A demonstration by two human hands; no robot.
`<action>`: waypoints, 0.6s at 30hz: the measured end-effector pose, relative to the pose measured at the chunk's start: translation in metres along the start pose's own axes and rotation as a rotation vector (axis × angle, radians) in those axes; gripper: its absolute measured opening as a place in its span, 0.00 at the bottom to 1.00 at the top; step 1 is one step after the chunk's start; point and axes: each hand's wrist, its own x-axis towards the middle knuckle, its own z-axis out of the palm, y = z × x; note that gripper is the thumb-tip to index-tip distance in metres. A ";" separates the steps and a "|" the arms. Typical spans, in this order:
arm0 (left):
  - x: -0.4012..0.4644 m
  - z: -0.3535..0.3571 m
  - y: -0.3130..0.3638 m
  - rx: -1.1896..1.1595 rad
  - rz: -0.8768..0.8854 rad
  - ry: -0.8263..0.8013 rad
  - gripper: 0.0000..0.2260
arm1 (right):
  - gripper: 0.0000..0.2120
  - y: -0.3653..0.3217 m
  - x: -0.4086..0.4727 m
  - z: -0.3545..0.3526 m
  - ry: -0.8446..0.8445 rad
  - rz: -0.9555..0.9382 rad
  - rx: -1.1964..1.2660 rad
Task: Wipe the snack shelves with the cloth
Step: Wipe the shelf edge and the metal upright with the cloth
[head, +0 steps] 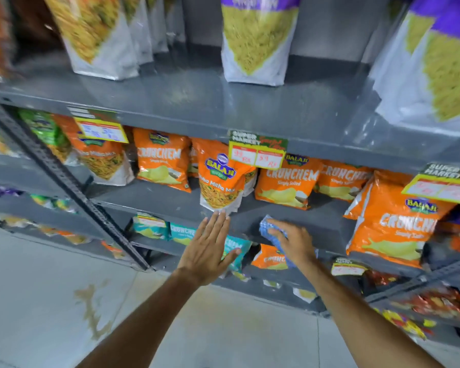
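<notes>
A blue cloth (266, 227) is pressed onto the front of the middle grey shelf (247, 224) under my right hand (294, 241), which grips it. My left hand (209, 245) is flat and open, fingers together, its fingertips touching the bottom of an orange Balaji mix bag (221, 179) that stands on that shelf. Orange Crunchem bags (287, 181) line the same shelf on both sides of the hands.
The upper grey shelf (197, 107) carries tall white and purple snack bags (255, 41). Price tags (256, 152) hang from its front edge. A slanted slotted upright (72, 187) stands at left. Teal and orange bags fill the lower shelf (276, 277). Pale floor lies below.
</notes>
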 end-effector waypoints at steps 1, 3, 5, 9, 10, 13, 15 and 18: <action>-0.006 -0.016 -0.007 0.010 -0.028 0.020 0.38 | 0.14 -0.018 -0.002 -0.001 -0.013 -0.014 0.071; -0.018 -0.048 -0.025 0.028 -0.085 0.073 0.38 | 0.13 -0.058 -0.003 0.000 -0.041 -0.053 0.216; -0.030 -0.079 -0.044 0.046 -0.136 0.139 0.38 | 0.12 -0.102 0.001 0.004 -0.071 -0.113 0.302; -0.048 -0.137 -0.091 0.087 -0.203 0.249 0.38 | 0.13 -0.193 0.013 0.015 -0.106 -0.282 0.375; -0.051 -0.151 -0.103 0.092 -0.216 0.277 0.38 | 0.13 -0.214 0.017 0.019 -0.118 -0.319 0.403; -0.059 -0.191 -0.144 0.127 -0.241 0.358 0.38 | 0.13 -0.275 0.028 0.032 -0.128 -0.368 0.436; -0.064 -0.215 -0.177 0.151 -0.254 0.411 0.38 | 0.13 -0.315 0.036 0.043 -0.116 -0.407 0.478; -0.070 -0.248 -0.231 0.169 -0.271 0.495 0.38 | 0.13 -0.382 0.048 0.060 -0.061 -0.476 0.542</action>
